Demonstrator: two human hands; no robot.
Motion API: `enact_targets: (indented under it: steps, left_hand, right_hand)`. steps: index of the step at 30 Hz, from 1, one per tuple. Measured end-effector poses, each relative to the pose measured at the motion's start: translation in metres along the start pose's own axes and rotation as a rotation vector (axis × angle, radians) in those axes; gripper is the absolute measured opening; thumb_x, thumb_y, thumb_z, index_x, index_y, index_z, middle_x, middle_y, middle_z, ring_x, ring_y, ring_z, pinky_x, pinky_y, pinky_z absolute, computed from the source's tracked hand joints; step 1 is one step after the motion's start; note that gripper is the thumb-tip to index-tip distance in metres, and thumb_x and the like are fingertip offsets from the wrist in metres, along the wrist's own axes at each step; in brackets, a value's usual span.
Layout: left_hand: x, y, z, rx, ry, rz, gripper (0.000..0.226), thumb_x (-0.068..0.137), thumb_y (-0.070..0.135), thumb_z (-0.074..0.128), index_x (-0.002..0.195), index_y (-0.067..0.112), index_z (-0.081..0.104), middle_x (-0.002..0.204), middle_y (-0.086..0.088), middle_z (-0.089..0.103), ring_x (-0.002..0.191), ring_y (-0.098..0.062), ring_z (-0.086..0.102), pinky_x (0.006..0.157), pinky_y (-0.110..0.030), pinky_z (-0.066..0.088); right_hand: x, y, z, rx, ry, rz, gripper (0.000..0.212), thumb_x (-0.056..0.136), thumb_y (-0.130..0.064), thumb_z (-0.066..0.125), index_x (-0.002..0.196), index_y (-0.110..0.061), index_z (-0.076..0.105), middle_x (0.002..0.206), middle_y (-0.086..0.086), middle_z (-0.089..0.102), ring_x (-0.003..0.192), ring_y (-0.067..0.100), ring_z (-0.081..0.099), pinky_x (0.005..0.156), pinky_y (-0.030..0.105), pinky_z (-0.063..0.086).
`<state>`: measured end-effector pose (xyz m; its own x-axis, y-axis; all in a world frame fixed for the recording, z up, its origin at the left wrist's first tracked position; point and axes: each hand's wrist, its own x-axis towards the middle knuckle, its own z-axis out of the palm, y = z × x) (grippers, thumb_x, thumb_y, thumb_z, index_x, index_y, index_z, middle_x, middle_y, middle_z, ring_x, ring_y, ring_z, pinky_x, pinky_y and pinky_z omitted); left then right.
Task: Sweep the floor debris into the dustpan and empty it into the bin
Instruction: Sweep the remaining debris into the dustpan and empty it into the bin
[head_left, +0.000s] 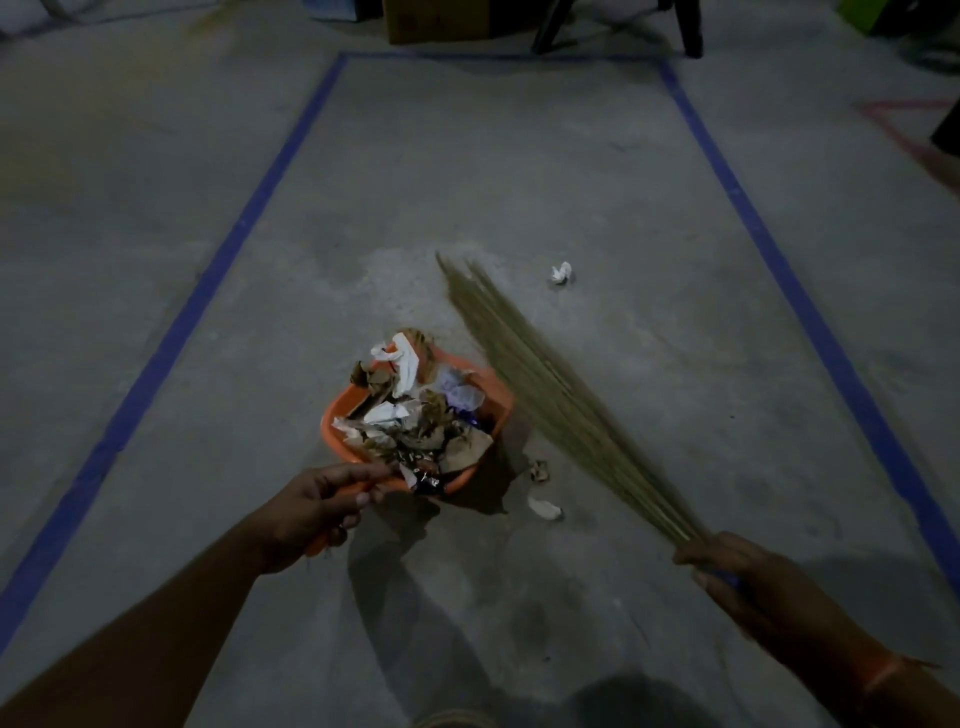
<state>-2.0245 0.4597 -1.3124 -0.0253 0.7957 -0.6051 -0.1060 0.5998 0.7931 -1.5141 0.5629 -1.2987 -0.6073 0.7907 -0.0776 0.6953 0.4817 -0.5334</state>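
Left hand (317, 506) holds orange dustpan (337, 410) heaped with paper scraps (410, 410).

Blue tape (244, 228) outlines floor; cardboard box (436, 21) beyond.

The dustpan's (415, 415) floor is hidden under a heap of paper and wrappers, and most of its handle is covered by the left hand (317, 506) that grips it. The broom (545, 400) is smeared by motion blur, so its bristle tips cannot be told apart, and its grip is buried in the right hand (727, 566). Along the top edge a cardboard box (436, 21) and dark chair legs (691, 26) are cut off, and both forearms run out at the bottom edge.
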Motion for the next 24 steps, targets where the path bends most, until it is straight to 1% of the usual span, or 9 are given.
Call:
enact_targets:
  steps: [2, 4, 6, 9, 12, 14, 17, 20, 24]
  left_hand:
    - [-0.001, -0.001, -0.009, -0.014, -0.008, 0.021, 0.038, 0.093, 0.014, 0.068, 0.130, 0.026, 0.069, 0.103, -0.012, 0.066, 0.064, -0.015, 0.050, 0.050, -0.027, 0.039]
    - [-0.002, -0.003, -0.021, -0.009, 0.005, 0.022, 0.062, 0.070, 0.040, 0.090, 0.128, 0.030, 0.070, 0.111, -0.015, 0.059, 0.066, -0.017, 0.048, 0.052, -0.029, 0.038]
    - [-0.005, -0.008, -0.034, 0.004, 0.022, 0.013, 0.081, 0.054, 0.053, 0.095, 0.128, 0.032, 0.070, 0.111, -0.017, 0.057, 0.067, -0.020, 0.047, 0.053, -0.030, 0.039]
    - [-0.017, -0.008, -0.048, 0.003, 0.043, -0.014, 0.051, 0.077, 0.034, 0.083, 0.126, 0.029, 0.071, 0.113, -0.024, 0.063, 0.067, -0.022, 0.049, 0.051, -0.030, 0.041]
    - [-0.034, -0.013, -0.068, -0.004, 0.082, -0.049, 0.062, 0.068, 0.033, 0.091, 0.126, 0.023, 0.072, 0.113, -0.028, 0.062, 0.066, -0.021, 0.050, 0.050, -0.030, 0.041]
    - [-0.044, -0.015, -0.079, -0.005, 0.102, -0.077, 0.055, 0.073, 0.026, 0.089, 0.126, 0.021, 0.072, 0.111, -0.028, 0.062, 0.065, -0.022, 0.049, 0.050, -0.029, 0.040]
    - [-0.057, -0.021, -0.092, -0.023, 0.123, -0.098, 0.036, 0.092, 0.001, 0.063, 0.121, 0.018, 0.074, 0.110, -0.020, 0.068, 0.063, -0.021, 0.048, 0.049, -0.028, 0.038]
    - [-0.065, -0.030, -0.101, -0.006, 0.118, -0.118, 0.034, 0.092, 0.000, 0.062, 0.118, 0.017, 0.076, 0.109, -0.019, 0.068, 0.063, -0.021, 0.047, 0.052, -0.029, 0.037]
    - [-0.068, -0.043, -0.115, 0.003, 0.159, -0.134, 0.036, 0.093, -0.002, 0.061, 0.120, 0.017, 0.075, 0.109, -0.019, 0.068, 0.062, -0.022, 0.045, 0.052, -0.028, 0.036]
  right_hand:
    - [0.016, 0.001, -0.005, -0.015, 0.021, 0.001, 0.025, 0.090, -0.026, 0.062, 0.106, -0.045, 0.063, 0.109, -0.028, 0.061, 0.095, -0.009, 0.061, 0.078, 0.012, 0.047]
    - [0.034, 0.004, -0.011, -0.032, 0.019, 0.015, 0.027, 0.091, -0.024, 0.061, 0.106, -0.046, 0.061, 0.112, -0.031, 0.059, 0.097, -0.012, 0.059, 0.079, 0.004, 0.041]
    - [0.053, 0.008, -0.018, -0.017, 0.004, 0.057, 0.029, 0.092, -0.022, 0.062, 0.106, -0.047, 0.061, 0.115, -0.033, 0.057, 0.099, -0.014, 0.057, 0.081, 0.001, 0.039]
    - [0.081, 0.007, -0.029, 0.013, -0.002, 0.092, 0.024, 0.094, -0.028, 0.057, 0.107, -0.048, 0.059, 0.104, -0.026, 0.064, 0.084, -0.008, 0.064, 0.073, 0.009, 0.049]
    - [0.106, 0.007, -0.038, 0.037, -0.016, 0.141, 0.017, 0.096, -0.034, 0.051, 0.108, -0.044, 0.058, 0.092, -0.014, 0.063, 0.051, 0.010, 0.063, 0.050, 0.021, 0.052]
    - [0.121, 0.007, -0.044, 0.019, -0.012, 0.152, 0.016, 0.096, -0.036, 0.049, 0.108, -0.042, 0.057, 0.089, -0.012, 0.064, 0.049, 0.009, 0.062, 0.048, 0.020, 0.051]
    - [0.139, 0.010, -0.052, 0.015, 0.028, 0.165, 0.017, 0.096, -0.029, 0.051, 0.103, -0.044, 0.056, 0.081, -0.010, 0.064, 0.048, 0.005, 0.061, 0.050, 0.021, 0.047]
    - [0.152, 0.014, -0.056, 0.011, 0.070, 0.201, 0.017, 0.097, -0.023, 0.054, 0.103, -0.038, 0.059, 0.071, -0.011, 0.063, 0.047, 0.006, 0.060, 0.049, 0.020, 0.043]
    - [0.164, 0.021, -0.058, 0.081, 0.118, 0.285, 0.014, 0.097, -0.020, 0.053, 0.104, -0.029, 0.061, 0.061, 0.010, 0.062, 0.041, 0.019, 0.057, 0.039, 0.025, 0.046]
